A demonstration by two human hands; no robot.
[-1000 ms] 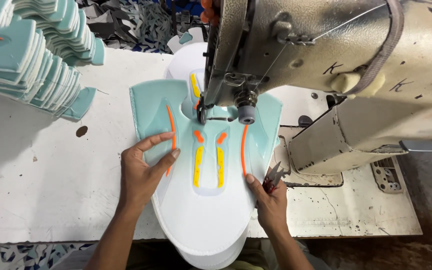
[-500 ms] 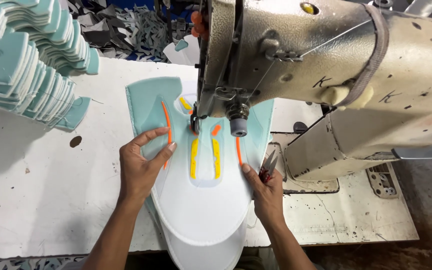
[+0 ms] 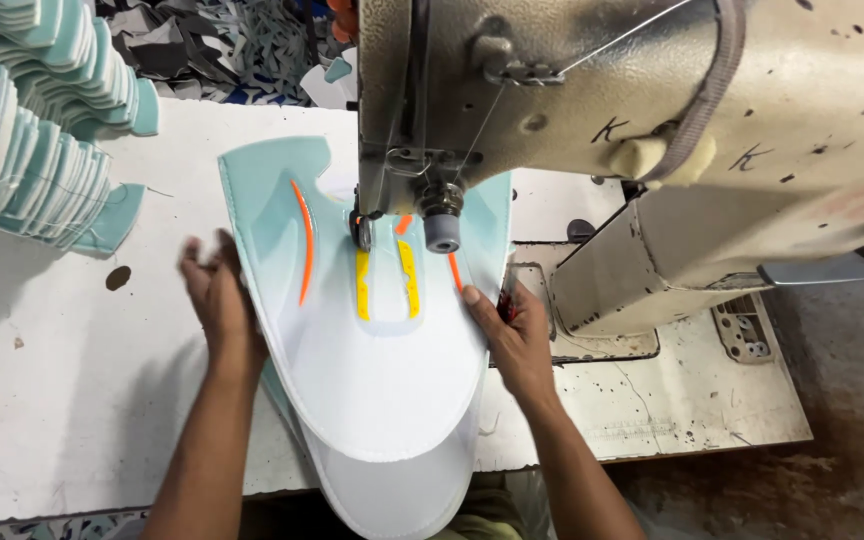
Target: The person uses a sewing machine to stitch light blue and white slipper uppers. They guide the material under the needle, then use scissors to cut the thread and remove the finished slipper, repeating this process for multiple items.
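A shoe upper panel point(image 3: 372, 380), pale teal and white with orange and yellow stripes, lies flat under the presser foot point(image 3: 363, 232) of an industrial sewing machine point(image 3: 602, 110). My left hand point(image 3: 214, 305) is blurred at the panel's left edge, fingers apart, just touching it. My right hand point(image 3: 512, 338) presses its index fingertip on the panel's right edge, with its other fingers curled round small thread snips point(image 3: 506, 300). A second white panel point(image 3: 402, 495) sticks out from under the first at the table's near edge.
Stacks of teal shoe pieces point(image 3: 27, 130) stand at the left on the white table point(image 3: 72, 400). Fabric scraps point(image 3: 232, 40) are heaped at the back. The machine's arm overhangs the right half, with its bed plate point(image 3: 612, 345) beside my right hand.
My left hand has slid off the top of the panel to its left edge. The panel has turned and shifted under the foot. My right hand stays at the right edge.
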